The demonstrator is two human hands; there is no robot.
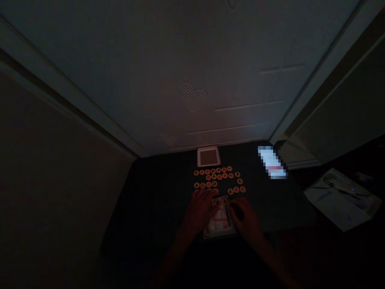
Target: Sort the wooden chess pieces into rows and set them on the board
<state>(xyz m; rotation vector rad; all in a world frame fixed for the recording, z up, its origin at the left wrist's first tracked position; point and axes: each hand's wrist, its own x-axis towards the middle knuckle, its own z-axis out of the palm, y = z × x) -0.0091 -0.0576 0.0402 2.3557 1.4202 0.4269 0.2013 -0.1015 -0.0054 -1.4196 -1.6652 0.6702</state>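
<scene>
The room is very dark. On a small dark table [150, 200] lies a pale game board [221, 220] with red lines, between my two hands. My left hand [201, 208] rests on the board's left edge, fingers curled down near the round orange game pieces [218, 176]. My right hand [245, 218] lies on the board's right side, fingers bent inward. What either hand's fingertips hold is lost in the dark. Several orange pieces lie in rows beyond the board.
A pale square box lid [208, 156] sits at the table's far edge. A lit, blurred phone screen [272, 162] lies at the far right. A white door [195, 80] with heart shapes stands behind. Papers [341, 198] lie to the right.
</scene>
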